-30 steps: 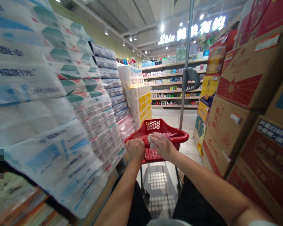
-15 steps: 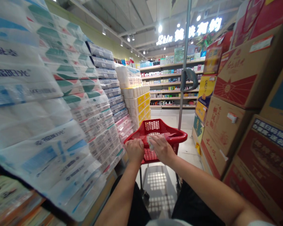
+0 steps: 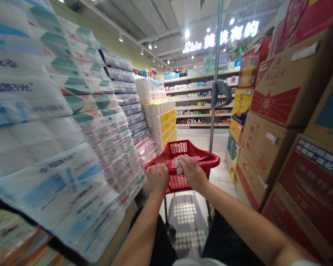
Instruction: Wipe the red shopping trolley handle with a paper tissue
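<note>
Aisle (image 3: 224, 175) beside stacked cartons (image 3: 274, 83) — red cart (image 3: 211, 162), left fingers (image 3: 157, 169) wrapped round its handle (image 3: 172, 170), right fingers (image 3: 187, 161) curled over a pale wad (image 3: 179, 167).

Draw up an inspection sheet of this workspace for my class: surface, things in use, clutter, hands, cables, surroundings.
Surface: pale tiled floor.
Things in use: red shopping cart, its handle, crumpled pale wad (material unclear).
Clutter: wrapped packs stacked on the left; cartons stacked on the right.
Left hand: curled over the handle.
Right hand: holding the wad at the handle.
Cables: nothing seen near the hands.
Surroundings: stocked shelves, lit sign, grey post.
</note>
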`<state>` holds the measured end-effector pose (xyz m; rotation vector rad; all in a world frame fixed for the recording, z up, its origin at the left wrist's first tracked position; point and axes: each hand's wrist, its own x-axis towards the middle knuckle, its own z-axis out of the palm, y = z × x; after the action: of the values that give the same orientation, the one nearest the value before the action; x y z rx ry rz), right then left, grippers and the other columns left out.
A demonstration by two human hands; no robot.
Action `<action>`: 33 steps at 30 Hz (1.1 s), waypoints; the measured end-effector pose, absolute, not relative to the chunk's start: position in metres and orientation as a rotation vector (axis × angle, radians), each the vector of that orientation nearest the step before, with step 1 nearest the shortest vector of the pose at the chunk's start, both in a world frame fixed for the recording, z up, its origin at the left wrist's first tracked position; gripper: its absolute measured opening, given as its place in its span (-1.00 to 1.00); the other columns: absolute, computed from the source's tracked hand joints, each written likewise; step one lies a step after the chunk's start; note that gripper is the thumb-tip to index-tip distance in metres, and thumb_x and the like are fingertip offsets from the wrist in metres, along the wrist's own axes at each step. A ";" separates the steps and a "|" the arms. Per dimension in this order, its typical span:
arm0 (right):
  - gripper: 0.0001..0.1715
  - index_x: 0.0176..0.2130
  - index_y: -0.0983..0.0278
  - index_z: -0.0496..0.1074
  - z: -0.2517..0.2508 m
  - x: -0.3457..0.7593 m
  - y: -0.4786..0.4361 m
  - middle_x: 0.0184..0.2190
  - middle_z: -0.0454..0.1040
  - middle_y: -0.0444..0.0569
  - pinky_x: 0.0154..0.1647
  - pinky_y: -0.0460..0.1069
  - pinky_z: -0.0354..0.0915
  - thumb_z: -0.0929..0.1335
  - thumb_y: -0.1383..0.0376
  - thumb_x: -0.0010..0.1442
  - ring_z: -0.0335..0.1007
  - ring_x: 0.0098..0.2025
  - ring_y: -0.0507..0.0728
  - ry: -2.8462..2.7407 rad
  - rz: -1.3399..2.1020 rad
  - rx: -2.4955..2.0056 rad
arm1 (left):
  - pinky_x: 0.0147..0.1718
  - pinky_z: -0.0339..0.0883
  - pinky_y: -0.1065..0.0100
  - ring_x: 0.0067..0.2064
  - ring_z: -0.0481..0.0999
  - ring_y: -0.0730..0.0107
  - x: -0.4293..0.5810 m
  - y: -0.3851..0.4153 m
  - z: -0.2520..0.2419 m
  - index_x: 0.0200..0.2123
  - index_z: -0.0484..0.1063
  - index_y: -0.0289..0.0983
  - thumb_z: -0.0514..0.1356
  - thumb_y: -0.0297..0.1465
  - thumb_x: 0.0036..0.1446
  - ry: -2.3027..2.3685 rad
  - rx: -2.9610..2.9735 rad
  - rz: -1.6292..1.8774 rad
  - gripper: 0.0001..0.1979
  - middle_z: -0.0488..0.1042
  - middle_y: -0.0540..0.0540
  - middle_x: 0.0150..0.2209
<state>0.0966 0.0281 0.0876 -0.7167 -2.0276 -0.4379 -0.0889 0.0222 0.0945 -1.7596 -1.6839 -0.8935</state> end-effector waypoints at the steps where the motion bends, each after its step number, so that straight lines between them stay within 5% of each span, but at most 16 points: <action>1: -0.45 0.24 0.26 0.19 0.087 0.097 0.028 0.22 0.25 0.06 0.29 0.19 0.13 0.18 0.48 0.29 -0.02 0.33 0.20 -2.040 -0.449 -0.702 | -0.11 0.01 0.13 -0.25 0.36 0.18 -0.089 0.022 0.095 -0.43 0.38 -0.22 -0.09 -0.38 0.27 -1.686 -1.758 -0.896 -0.69 0.46 -0.13 -0.40; 33: -0.57 0.10 0.35 0.34 0.093 0.079 0.029 0.10 0.36 0.09 0.21 0.16 0.19 0.19 0.45 0.26 0.14 0.21 0.22 -2.099 -0.477 -0.673 | -0.13 0.03 0.15 -0.26 0.36 0.19 -0.089 0.021 0.095 -0.42 0.40 -0.25 -0.04 -0.39 0.24 -1.638 -1.732 -0.856 -0.72 0.45 -0.10 -0.42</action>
<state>0.0785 0.0291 0.0928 -0.6727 -2.0994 -0.4768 -0.0889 0.0210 0.0948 -1.7321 -1.6384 -0.8562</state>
